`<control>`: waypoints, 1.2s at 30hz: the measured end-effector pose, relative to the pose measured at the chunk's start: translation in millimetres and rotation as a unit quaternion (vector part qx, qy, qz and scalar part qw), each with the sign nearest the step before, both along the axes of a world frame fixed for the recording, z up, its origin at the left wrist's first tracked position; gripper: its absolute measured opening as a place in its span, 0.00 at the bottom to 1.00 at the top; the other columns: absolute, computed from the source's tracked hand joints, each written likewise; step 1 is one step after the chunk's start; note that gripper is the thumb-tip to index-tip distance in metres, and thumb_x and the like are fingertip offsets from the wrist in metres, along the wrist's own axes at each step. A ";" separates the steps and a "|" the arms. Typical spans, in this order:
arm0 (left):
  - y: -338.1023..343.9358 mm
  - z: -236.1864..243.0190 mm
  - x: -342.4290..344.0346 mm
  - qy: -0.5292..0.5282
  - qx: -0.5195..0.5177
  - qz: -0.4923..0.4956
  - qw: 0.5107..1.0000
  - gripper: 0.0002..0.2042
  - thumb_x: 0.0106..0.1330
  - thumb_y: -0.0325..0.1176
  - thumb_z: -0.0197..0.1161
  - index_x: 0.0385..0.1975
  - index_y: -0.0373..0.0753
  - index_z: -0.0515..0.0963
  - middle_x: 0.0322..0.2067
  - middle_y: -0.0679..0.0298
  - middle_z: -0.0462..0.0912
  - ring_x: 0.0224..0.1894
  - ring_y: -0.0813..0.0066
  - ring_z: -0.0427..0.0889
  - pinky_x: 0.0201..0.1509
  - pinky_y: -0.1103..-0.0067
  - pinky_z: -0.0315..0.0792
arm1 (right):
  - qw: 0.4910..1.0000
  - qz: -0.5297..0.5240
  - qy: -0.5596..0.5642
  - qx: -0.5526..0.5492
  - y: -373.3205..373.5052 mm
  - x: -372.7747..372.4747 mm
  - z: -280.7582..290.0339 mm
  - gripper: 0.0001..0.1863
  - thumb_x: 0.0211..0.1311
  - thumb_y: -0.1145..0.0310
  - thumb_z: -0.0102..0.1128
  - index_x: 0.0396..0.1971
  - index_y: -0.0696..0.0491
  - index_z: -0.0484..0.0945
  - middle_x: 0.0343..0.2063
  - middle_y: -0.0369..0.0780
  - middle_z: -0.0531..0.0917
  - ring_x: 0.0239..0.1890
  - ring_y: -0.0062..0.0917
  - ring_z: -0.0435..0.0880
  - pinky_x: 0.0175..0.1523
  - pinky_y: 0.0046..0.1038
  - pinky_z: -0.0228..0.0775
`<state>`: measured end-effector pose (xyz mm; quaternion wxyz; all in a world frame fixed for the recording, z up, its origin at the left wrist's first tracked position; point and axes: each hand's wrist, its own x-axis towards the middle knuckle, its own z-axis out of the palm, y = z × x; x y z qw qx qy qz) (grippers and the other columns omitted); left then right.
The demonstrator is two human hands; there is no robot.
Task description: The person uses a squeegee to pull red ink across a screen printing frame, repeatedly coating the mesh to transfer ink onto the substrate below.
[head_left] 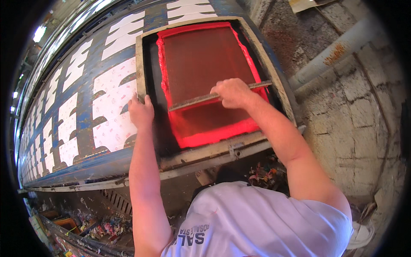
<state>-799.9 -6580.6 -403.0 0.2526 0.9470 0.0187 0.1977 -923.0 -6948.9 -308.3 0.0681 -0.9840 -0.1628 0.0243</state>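
A wooden-edged printing screen (140,64) lies on a long printing table. Bright red ink (201,139) is pooled along the near end of its mesh and runs in thick lines up both sides. My right hand (233,93) is closed around the middle of a long, thin squeegee (192,103), which spans the inked area slightly aslant. The squeegee's lower edge meets the mesh. At the screen's left side, my left hand (141,112) grips the wooden edge, with its fingertips partly hidden.
White cut fabric pieces (115,103), some printed with small red motifs, lie in rows on the blue-stained table (85,111). A metal rail (197,168) runs along its near edge. To the right are a rusty pipe (338,51) and a rough block wall (346,115). Coloured scraps (107,229) lie below.
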 end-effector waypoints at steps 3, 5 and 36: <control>-2.3 6.4 -9.2 0.038 0.034 0.013 0.999 0.30 0.78 0.49 0.73 0.68 0.31 0.83 0.57 0.42 0.87 0.62 0.38 0.88 0.65 0.51 0.84 | 1.000 0.007 0.002 0.024 18.1 -69.4 1.7 0.15 0.58 0.73 0.70 0.45 0.45 0.94 0.42 0.44 0.94 0.49 0.46 0.95 0.54 0.51 0.89; -5.2 13.9 -15.5 0.052 0.078 0.017 0.995 0.29 0.79 0.51 0.73 0.65 0.31 0.83 0.58 0.42 0.87 0.63 0.38 0.87 0.66 0.51 0.84 | 1.000 0.009 0.001 0.013 28.4 -105.6 3.0 0.15 0.57 0.73 0.72 0.44 0.44 0.94 0.42 0.43 0.94 0.49 0.44 0.96 0.53 0.51 0.89; -21.6 24.4 -25.2 0.174 0.127 0.116 0.970 0.34 0.79 0.65 0.69 0.56 0.32 0.86 0.56 0.44 0.90 0.61 0.41 0.90 0.67 0.53 0.83 | 0.711 -0.171 -0.053 0.679 -286.0 -120.4 -122.9 0.40 0.91 0.56 0.57 0.86 0.69 0.59 0.82 0.60 0.70 0.83 0.45 0.73 0.89 0.46 0.61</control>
